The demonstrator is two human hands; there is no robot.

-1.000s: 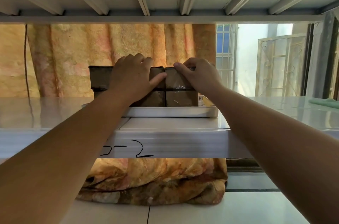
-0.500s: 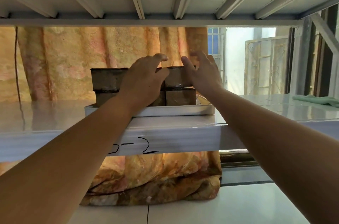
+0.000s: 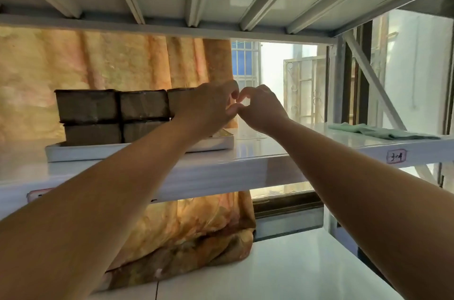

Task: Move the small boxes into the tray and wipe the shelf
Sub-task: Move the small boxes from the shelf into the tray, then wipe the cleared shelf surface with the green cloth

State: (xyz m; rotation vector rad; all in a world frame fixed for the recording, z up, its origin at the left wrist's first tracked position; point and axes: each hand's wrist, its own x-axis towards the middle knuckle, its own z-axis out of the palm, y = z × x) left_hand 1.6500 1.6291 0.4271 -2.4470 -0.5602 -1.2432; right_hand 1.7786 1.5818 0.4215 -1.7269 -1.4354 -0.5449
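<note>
Left of the hands (image 3: 235, 109), curled empty with fingertips touching, stacked boxes (image 3: 111, 115) fill the tray (image 3: 98, 151); a careless nudge could topple them.

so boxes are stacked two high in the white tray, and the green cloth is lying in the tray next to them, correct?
Not quite. In the head view the green cloth lies on the shelf far to the right, outside the white tray. The boxes are stacked two high in the tray.

Boxes (image 3: 115, 115) stacked in tray (image 3: 98, 151) on shelf (image 3: 258, 164); cloth (image 3: 383, 133) far right.
</note>
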